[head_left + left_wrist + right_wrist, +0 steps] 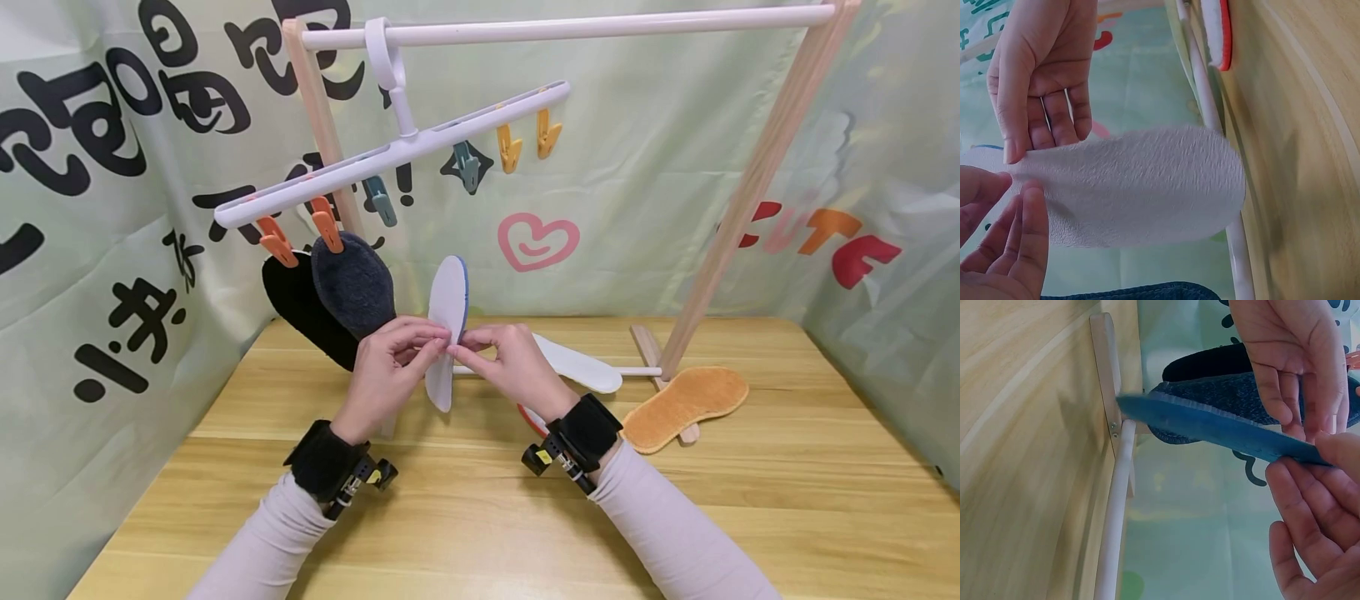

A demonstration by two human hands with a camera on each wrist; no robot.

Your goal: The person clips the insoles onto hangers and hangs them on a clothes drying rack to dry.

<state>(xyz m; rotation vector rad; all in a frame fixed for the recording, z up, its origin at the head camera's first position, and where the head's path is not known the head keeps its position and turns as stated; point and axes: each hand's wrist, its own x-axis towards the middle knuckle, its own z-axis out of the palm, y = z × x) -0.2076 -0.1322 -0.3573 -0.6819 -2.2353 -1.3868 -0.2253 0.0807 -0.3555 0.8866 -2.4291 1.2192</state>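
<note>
Both hands pinch a white insole (448, 292) with a blue edge, held upright above the table near its middle. My left hand (386, 362) grips one side with thumb and fingertips, while my right hand (517, 367) pinches the other. The insole's white face (1147, 187) fills the left wrist view, and its blue underside (1210, 431) shows in the right wrist view. Just left of it, a dark blue-grey insole (352, 283) and a black insole (307, 312) hang from orange clips (326, 223).
A tilted white hanger (401, 148) with teal clips (467, 167) and yellow clips (509, 150) hangs on the rack bar (585, 27). On the table (465, 533) lie a white insole (581, 365), a red-edged one (534, 419) partly behind my right hand, and an orange insole (686, 408).
</note>
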